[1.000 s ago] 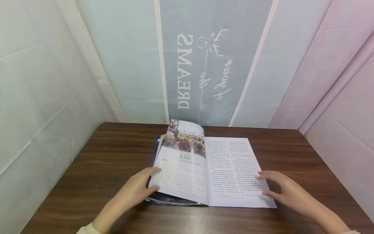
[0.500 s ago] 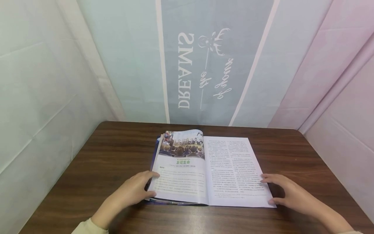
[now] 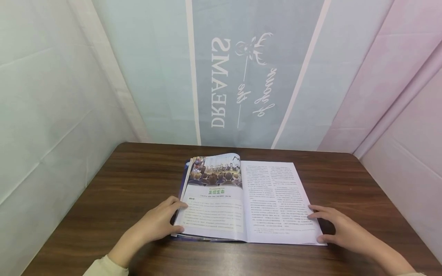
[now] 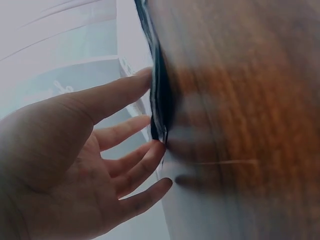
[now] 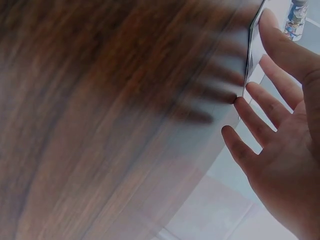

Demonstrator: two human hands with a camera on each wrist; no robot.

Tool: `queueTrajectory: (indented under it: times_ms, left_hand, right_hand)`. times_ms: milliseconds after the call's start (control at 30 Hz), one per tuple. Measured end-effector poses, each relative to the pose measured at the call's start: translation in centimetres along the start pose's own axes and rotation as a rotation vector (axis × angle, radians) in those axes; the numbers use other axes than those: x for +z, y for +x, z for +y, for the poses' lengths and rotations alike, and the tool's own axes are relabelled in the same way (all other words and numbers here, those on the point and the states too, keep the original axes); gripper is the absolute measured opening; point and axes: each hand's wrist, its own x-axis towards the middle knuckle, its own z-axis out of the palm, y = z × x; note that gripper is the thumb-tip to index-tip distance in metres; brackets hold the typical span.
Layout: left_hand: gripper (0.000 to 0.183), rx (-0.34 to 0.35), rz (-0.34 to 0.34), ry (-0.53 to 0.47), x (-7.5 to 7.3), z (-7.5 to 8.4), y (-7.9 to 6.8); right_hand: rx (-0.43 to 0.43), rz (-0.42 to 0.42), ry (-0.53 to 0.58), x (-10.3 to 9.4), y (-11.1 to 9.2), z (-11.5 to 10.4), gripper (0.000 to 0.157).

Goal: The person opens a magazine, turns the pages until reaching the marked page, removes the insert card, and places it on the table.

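An open magazine [image 3: 279, 203] lies on the brown wooden table. Its left page [image 3: 214, 211] carries a crowd picture above a green heading, while the right page is filled with columns of text. My left hand [image 3: 157, 222] rests at the left edge, thumb and forefinger touching the page margin. In the left wrist view the other fingers of the left hand [image 4: 85, 160] extend along the edge of the stacked pages. At the right edge my right hand [image 3: 345, 230] touches the margin with thumb and fingertips. The right wrist view has the right hand [image 5: 280, 130] with its fingers spread and fairly straight.
The wooden table [image 3: 131, 176] reaches back to a curtain [image 3: 259, 134] printed with mirrored lettering and a deer head. Pale fabric walls [image 3: 45, 134] enclose both sides. A dark blue cover edge [image 3: 181, 184] peeks out beneath the left pages.
The raised, curving left page has settled down flat onto the left stack, and its heading is now sharp. The right hand has moved slightly toward the lower right corner.
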Motion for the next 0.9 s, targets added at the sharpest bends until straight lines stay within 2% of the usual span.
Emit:
queueTrajectory:
  times_ms: [200,500,600,733,900]
  left_hand:
    - [0.059,0.011,-0.019,0.013,-0.1,-0.1,0.0]
    - [0.059,0.008,-0.022,0.022,-0.1,-0.1,-0.2]
    - [0.059,0.014,-0.019,0.034,-0.3,0.0,-0.3]
    - [0.058,0.024,-0.001,0.060,-0.3,0.0,-0.3]
    - [0.056,0.025,0.036,0.083,-0.4,0.4,-0.2]
  right_hand:
    - [-0.052,0.077,-0.035,0.2,-0.1,0.3,0.051]
    - [0.022,0.015,0.018,-0.4,0.5,-0.3,0.039]
    - [0.025,0.028,0.020,-0.6,0.7,-0.5,0.038]
    - [-0.007,0.099,-0.013,-0.8,1.0,-0.8,0.037]
    - [-0.061,0.227,-0.037,-1.0,1.4,-1.2,0.038]
